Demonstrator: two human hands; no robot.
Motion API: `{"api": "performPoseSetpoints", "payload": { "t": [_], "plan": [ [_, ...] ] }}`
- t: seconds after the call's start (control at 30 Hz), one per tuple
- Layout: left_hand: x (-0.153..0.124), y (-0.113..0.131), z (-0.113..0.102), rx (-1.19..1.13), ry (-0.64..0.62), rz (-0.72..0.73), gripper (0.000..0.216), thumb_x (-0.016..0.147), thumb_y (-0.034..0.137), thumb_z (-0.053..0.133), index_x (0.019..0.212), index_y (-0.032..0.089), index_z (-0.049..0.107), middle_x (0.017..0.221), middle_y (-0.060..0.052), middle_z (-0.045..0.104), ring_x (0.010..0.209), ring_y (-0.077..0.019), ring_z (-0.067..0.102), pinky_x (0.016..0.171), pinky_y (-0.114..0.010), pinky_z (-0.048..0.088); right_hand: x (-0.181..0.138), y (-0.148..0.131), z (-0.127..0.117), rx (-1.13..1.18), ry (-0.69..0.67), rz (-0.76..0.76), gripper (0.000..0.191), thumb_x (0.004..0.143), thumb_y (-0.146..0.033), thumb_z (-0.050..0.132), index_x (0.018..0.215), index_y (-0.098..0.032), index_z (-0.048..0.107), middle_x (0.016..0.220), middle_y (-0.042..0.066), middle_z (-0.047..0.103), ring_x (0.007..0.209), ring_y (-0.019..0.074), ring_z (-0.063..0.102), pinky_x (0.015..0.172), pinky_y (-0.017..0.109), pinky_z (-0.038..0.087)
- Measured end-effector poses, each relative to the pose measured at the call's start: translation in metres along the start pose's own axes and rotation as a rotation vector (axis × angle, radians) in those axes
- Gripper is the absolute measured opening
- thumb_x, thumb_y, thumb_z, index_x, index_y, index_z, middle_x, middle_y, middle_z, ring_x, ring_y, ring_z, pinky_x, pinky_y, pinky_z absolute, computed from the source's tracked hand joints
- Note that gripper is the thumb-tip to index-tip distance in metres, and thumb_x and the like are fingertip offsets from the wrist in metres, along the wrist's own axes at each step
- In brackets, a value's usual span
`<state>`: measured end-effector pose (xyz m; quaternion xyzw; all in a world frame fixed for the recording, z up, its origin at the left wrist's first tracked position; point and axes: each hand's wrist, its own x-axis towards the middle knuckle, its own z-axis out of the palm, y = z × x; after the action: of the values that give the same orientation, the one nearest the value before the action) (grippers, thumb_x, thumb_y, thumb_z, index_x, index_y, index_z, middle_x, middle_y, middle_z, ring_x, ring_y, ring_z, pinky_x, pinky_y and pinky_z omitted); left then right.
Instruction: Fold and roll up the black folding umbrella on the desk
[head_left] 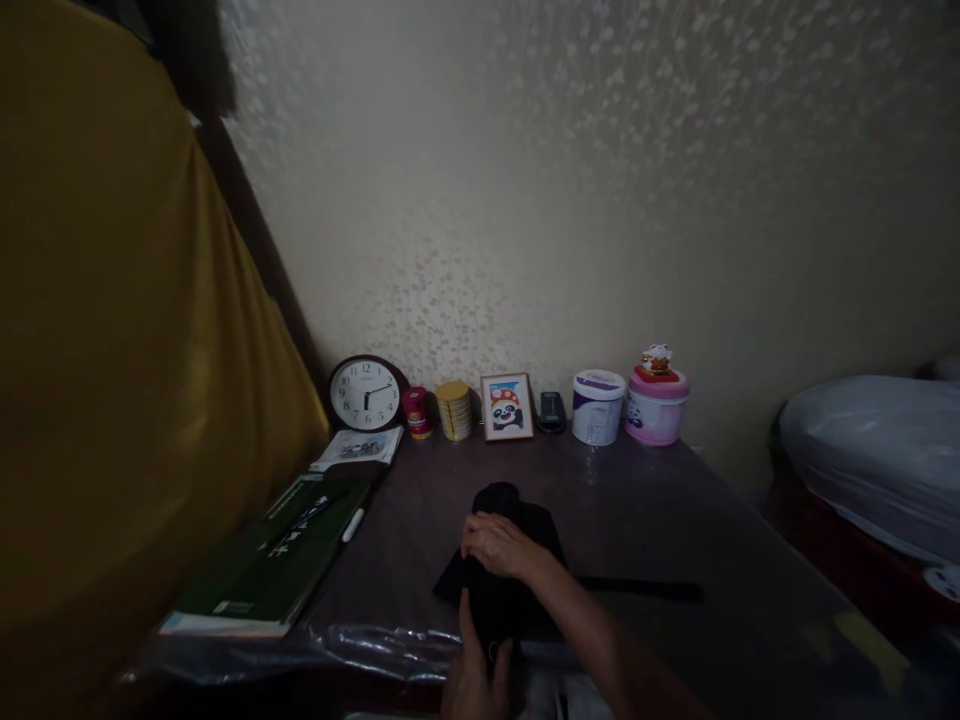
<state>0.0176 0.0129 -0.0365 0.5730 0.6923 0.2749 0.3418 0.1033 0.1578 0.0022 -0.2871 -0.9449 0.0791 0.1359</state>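
A black cloth item (538,525) lies bunched and folded near the front edge of the table; it is too dark to tell its exact kind. My right hand (495,545) reaches across from the right, its fingers curled over the top of the cloth. Below it, at the table's near edge, my left hand (474,670) holds the cloth's near end between thumb and forefinger. A small shiny ring shows beside the left thumb. From the cloth, a black strap (645,589) runs out flat to the right.
A green book (277,550) and a white marker (352,525) lie at the left. Along the wall stand a clock (366,395), a red tin (417,413), a yellow tin (454,411), a framed panda picture (507,407) and two tubs (598,408). A yellow curtain (135,350) hangs left.
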Motion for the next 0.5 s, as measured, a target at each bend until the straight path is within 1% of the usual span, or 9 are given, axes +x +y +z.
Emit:
{"api": "performPoseSetpoints", "payload": {
  "t": [0.07, 0.1, 0.2, 0.27, 0.3, 0.37, 0.5],
  "plan": [
    [-0.001, 0.003, -0.002, -0.028, 0.017, 0.002, 0.071, 0.085, 0.029, 0.032, 0.137, 0.003, -0.008, 0.118, -0.016, 0.057, 0.102, -0.0154, 0.058, 0.087, -0.021, 0.038, 0.0, 0.0, 0.0, 0.004, -0.016, 0.027, 0.021, 0.082, -0.017, 0.046, 0.086, -0.024, 0.065, 0.093, 0.002, 0.06, 0.09, 0.0152, 0.053, 0.084, 0.028, 0.039],
    [-0.001, 0.004, -0.003, -0.023, 0.011, 0.007, 0.07, 0.085, 0.03, 0.033, 0.138, 0.005, -0.007, 0.117, -0.015, 0.058, 0.101, -0.0153, 0.059, 0.087, -0.021, 0.039, 0.0, -0.001, 0.0, 0.008, -0.021, 0.034, 0.022, 0.082, -0.016, 0.046, 0.087, -0.023, 0.065, 0.094, 0.002, 0.06, 0.09, 0.0151, 0.053, 0.085, 0.028, 0.039],
    [0.002, 0.001, -0.005, 0.02, -0.044, 0.046, 0.065, 0.085, 0.03, 0.032, 0.139, 0.011, 0.003, 0.112, -0.012, 0.062, 0.1, -0.016, 0.06, 0.086, -0.022, 0.039, 0.003, -0.002, -0.001, 0.019, -0.01, 0.033, 0.023, 0.082, -0.015, 0.044, 0.089, -0.023, 0.064, 0.094, 0.002, 0.06, 0.089, 0.0135, 0.054, 0.087, 0.027, 0.038],
    [0.004, -0.003, -0.004, 0.037, -0.066, 0.062, 0.061, 0.086, 0.032, 0.029, 0.139, 0.012, 0.007, 0.111, -0.013, 0.062, 0.1, -0.0171, 0.06, 0.086, -0.023, 0.04, 0.002, -0.005, -0.001, 0.027, 0.024, 0.025, 0.022, 0.084, -0.016, 0.043, 0.091, -0.022, 0.063, 0.093, 0.002, 0.06, 0.088, 0.0129, 0.054, 0.086, 0.026, 0.039],
    [0.005, -0.005, -0.003, 0.039, -0.067, 0.064, 0.061, 0.086, 0.032, 0.028, 0.139, 0.011, 0.007, 0.111, -0.013, 0.063, 0.1, -0.0177, 0.06, 0.086, -0.024, 0.04, -0.001, -0.007, 0.0, 0.031, 0.055, 0.019, 0.022, 0.085, -0.018, 0.042, 0.092, -0.022, 0.062, 0.092, 0.002, 0.06, 0.088, 0.0128, 0.054, 0.085, 0.026, 0.039],
    [0.007, -0.008, 0.0, 0.034, -0.054, 0.063, 0.061, 0.086, 0.033, 0.025, 0.139, 0.009, 0.008, 0.111, -0.014, 0.062, 0.099, -0.0189, 0.06, 0.085, -0.025, 0.04, -0.01, -0.011, 0.001, 0.043, 0.158, 0.035, 0.021, 0.087, -0.022, 0.04, 0.092, -0.022, 0.061, 0.092, 0.002, 0.06, 0.088, 0.0132, 0.053, 0.084, 0.026, 0.04],
    [0.008, -0.009, 0.004, -0.02, -0.017, 0.08, 0.063, 0.084, 0.035, 0.025, 0.138, 0.006, 0.013, 0.111, -0.015, 0.062, 0.098, -0.0211, 0.06, 0.085, -0.027, 0.041, -0.036, -0.011, 0.009, 0.1, 0.443, 0.209, 0.023, 0.088, -0.023, 0.038, 0.09, -0.021, 0.061, 0.095, 0.004, 0.061, 0.092, 0.0145, 0.053, 0.089, 0.031, 0.038]
  ]
}}
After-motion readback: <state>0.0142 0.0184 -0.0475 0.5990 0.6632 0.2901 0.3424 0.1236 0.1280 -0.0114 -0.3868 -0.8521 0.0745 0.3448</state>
